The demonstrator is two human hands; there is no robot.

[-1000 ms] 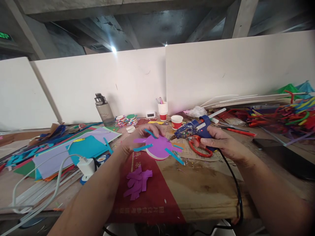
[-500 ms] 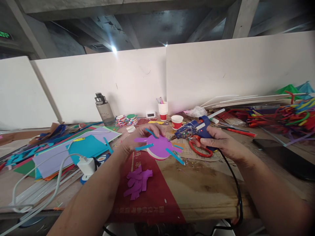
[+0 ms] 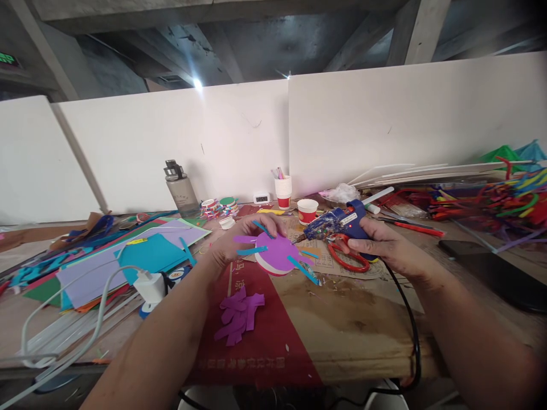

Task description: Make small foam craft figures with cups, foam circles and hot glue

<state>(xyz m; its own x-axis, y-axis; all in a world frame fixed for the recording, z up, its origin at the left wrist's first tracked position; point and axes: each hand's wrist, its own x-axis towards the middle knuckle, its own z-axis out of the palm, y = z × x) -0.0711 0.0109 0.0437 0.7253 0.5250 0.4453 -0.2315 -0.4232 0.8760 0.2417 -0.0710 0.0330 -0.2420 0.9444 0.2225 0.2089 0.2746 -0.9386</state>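
Note:
My left hand is closed on the far edge of a round purple paper disc, which has a white rim and blue and purple paper strips sticking out around it. In my right hand is a blue glue gun, its nozzle pointing left at the disc's right edge and a glue stick jutting from its back. Red-handled scissors lie on the table below the gun. Nearer to me is a small pile of purple paper strips on red card.
Coloured paper sheets, a white charger and its cables spread over the left side. Paper cups and a bottle stand at the back. On the right are a black phone-like slab and bundled pipe cleaners.
The disc tilts slightly in my left hand, and its left blue strip has risen a little. The glue gun stays almost where it was.

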